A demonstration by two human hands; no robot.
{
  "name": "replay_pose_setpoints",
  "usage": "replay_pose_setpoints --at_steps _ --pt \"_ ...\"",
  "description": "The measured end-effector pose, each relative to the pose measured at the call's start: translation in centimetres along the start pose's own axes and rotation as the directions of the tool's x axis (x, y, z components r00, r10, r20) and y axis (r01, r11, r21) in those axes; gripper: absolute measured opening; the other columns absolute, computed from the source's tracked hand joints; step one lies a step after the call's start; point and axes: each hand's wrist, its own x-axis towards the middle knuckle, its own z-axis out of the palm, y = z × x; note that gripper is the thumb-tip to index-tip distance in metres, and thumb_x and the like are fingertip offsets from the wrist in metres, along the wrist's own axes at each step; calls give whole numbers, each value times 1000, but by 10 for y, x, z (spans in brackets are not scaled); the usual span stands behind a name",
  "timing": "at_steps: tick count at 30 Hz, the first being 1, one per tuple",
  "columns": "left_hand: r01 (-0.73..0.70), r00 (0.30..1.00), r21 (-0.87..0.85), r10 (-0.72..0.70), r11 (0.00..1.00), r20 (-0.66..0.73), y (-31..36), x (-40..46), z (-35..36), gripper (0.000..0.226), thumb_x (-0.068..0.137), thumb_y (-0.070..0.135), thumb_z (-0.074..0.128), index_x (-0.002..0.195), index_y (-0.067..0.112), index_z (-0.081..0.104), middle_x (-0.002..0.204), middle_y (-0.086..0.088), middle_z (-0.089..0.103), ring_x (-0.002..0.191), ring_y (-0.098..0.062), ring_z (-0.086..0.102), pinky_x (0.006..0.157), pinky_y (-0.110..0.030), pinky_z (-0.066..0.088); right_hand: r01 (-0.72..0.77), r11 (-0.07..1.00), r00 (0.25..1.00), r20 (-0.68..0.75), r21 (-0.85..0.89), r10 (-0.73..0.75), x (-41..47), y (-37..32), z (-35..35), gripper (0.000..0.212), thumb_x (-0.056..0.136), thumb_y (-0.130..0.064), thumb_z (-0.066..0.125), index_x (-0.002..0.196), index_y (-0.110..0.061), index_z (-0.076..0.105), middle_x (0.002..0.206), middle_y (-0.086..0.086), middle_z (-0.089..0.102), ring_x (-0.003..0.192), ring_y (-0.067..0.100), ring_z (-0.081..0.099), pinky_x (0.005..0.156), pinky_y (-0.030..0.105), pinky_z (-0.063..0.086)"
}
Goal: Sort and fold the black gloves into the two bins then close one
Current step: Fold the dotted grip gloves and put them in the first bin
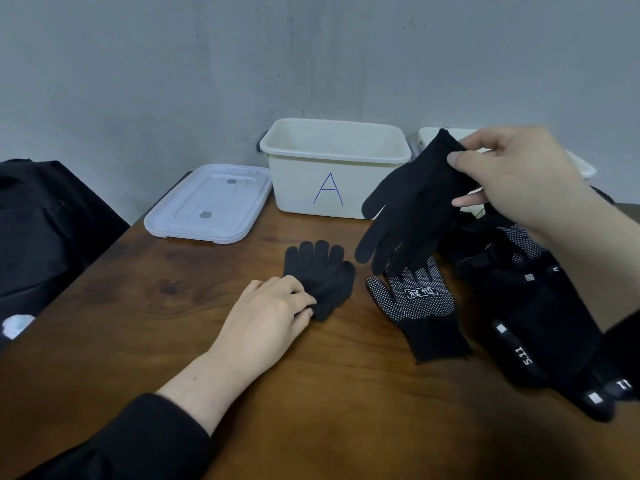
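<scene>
The left hand (273, 311) rests on the brown bench (173, 341) in the lower middle of the frame. Its fingers are curled and pinch the cuff end of a small plain glove (320, 271). That glove lies flat on the bench, and its fingers point up toward the wall.

The right hand (516, 178) is up in the air in the upper right of the frame. Its thumb and fingers grip the cuff of a second plain glove (412, 206). This glove hangs down, with its fingers pointing to the lower left, and it does not touch the bench.

Just under the hanging glove lies a dotted glove (420, 306). It has white dots and a white label on it. Its cuff points to the bottom of the frame.

At the right edge sits a pile (540, 306) of more black gloves. Some have white marks on them.

Bin A (332, 168) stands open at the back of the bench, in the upper middle. It looks empty. A blue letter A is drawn on its front. A second bin (585, 168) stands to its right, mostly hidden behind the right hand. A white lid (211, 202) lies flat on the bench, left of bin A.
</scene>
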Motion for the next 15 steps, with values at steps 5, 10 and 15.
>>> replay_pose_setpoints --at_steps 5,10,15 --pt "10 996 -23 -12 1000 -84 -5 -1 -4 18 95 29 64 107 25 77 123 9 67 114 -12 62 106 -37 40 -16 1000 1000 -3 8 16 -2 1 2 11 93 -20 65 86 -22 74 80 0 77 66 21 76 61 24 61" --pt "-27 977 -166 61 986 203 -10 -7 -11 58 95 68 35 141 39 55 154 24 39 145 10 25 123 -27 15 -20 999 1000 -14 26 20 -2 2 3 11 93 -22 65 87 -23 74 81 1 77 66 22 76 62 24 59" --pt "83 983 -242 -39 967 180 -1 -5 -15 61 95 66 32 148 38 46 151 22 45 135 20 22 114 -10 9 -38 995 999 5 89 38 -2 3 13 9 94 -22 64 95 -19 72 91 14 74 58 19 69 75 45 64"
